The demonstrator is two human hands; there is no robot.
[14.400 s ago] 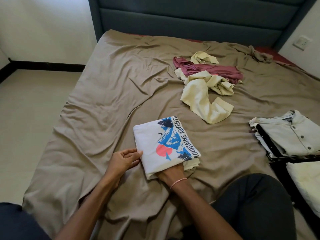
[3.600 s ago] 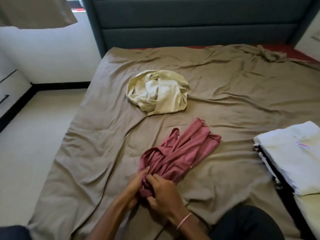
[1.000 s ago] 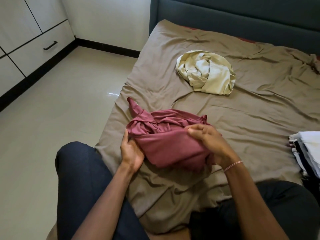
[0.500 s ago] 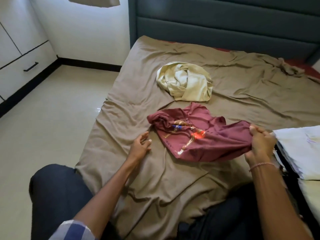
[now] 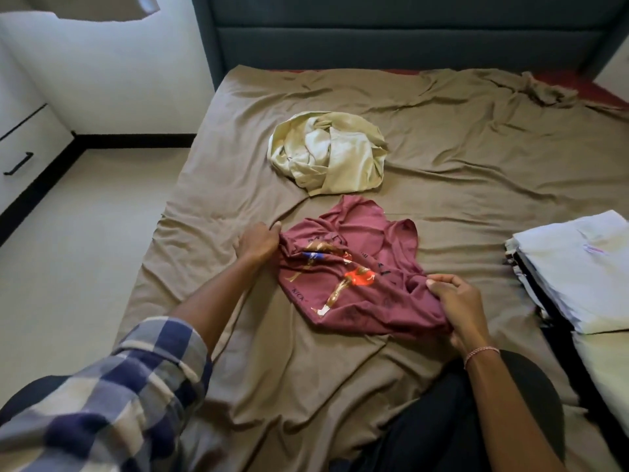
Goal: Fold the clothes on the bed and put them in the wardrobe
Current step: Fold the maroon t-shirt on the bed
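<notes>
I'm seeing the left hand [image 5: 258, 241], open beside the shirt [image 5: 347, 277] a moment ago, now gripping its left edge; the right hand [image 5: 452, 301] is pinching the opposite edge, possibly the hem. The shirt is lying crumpled on the bed [image 5: 476, 158], getting spread for folding.

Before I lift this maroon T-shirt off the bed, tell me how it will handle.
Probably floppy: the maroon T-shirt lies crumpled in soft folds between the left hand and right hand, so it should sag in the middle. Likely light too, since the thin cloth bunches up where both hands grip it.
</notes>
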